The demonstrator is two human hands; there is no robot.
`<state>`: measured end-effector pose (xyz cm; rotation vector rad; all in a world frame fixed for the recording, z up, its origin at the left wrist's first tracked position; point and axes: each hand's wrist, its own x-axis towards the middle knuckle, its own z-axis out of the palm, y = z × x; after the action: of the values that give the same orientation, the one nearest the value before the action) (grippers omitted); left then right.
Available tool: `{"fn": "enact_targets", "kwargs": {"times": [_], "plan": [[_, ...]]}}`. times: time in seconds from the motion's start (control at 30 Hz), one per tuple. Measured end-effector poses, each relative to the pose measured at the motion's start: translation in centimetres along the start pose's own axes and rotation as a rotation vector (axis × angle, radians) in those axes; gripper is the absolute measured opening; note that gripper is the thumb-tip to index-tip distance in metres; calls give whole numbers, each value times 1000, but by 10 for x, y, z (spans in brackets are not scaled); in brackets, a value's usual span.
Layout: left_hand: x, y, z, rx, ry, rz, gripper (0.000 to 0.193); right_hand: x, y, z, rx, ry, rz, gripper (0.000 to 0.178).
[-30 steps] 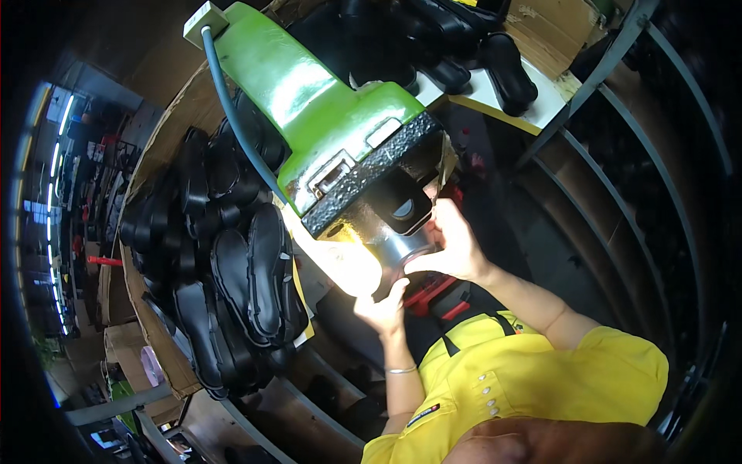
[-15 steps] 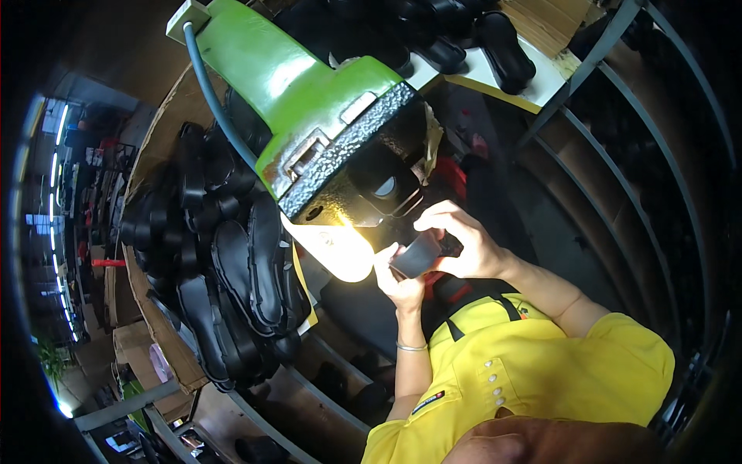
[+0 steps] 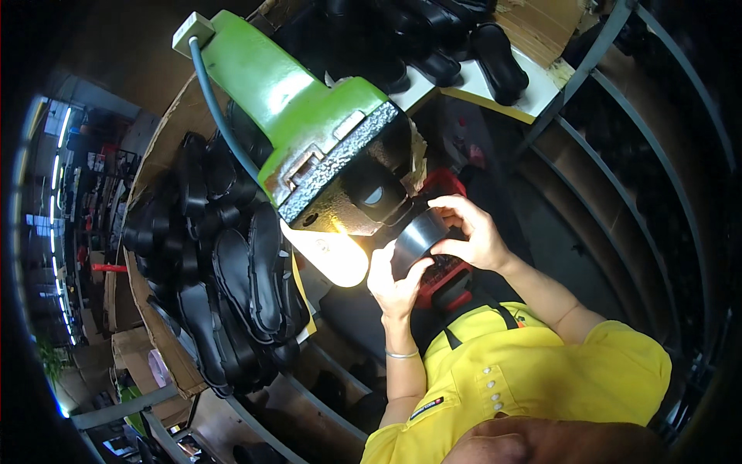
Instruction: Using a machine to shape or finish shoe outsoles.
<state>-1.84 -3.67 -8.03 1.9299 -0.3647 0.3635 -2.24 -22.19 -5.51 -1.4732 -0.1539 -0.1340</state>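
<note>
- Fingers of the bare left hand [image 3: 394,288] and bare right hand [image 3: 478,240] are parted only as far as the glossy black curved piece [image 3: 421,236] between them; the left fingers and thumb grip its near end, the right ones its far end.
- This piece is held in the air just beside the underside of a green machine head [image 3: 290,97] with a speckled black band; whether it touches there, I cannot tell.
- Brown open cardboard box [image 3: 166,147], to the left: heaped with black shoe soles [image 3: 267,271], some flat, some on edge.
- Smaller brown cardboard box [image 3: 135,357], lower left: its contents are too dim to make out.
- White desk with a yellow edge [image 3: 541,83], at the upper right: it bears more black soles [image 3: 498,66] and a sheet of brown cardboard [image 3: 537,31].
- Bright pale round-ended plate [image 3: 334,251], lit, near the left hand, between machine and box.
- Red-and-black object [image 3: 461,300], kind unclear, below the hands.
- Compared with half a second ago, the piece is turned so that a broader, shinier face shows, and more of the red-and-black object is visible.
- The soles in the large box lie as they did.
</note>
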Motion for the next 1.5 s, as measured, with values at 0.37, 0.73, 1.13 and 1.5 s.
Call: {"fn": "enact_targets", "kwargs": {"times": [0.37, 0.73, 1.13, 1.5], "plan": [[-15, -26, 13, -19, 112, -146, 41, 13, 13, 7, -50, 103, 20, 51], [-30, -22, 48, -325, 540, -150, 56, 24, -19, 49, -410, 72, -285, 45], [-36, -17, 20, 301, 20, 424, 41, -35, 4, -35, 683, -145, 691, 59], [-31, -29, 33, -1251, -69, -860, 60, -77, 15, -67, 369, -80, 483, 77]]}}
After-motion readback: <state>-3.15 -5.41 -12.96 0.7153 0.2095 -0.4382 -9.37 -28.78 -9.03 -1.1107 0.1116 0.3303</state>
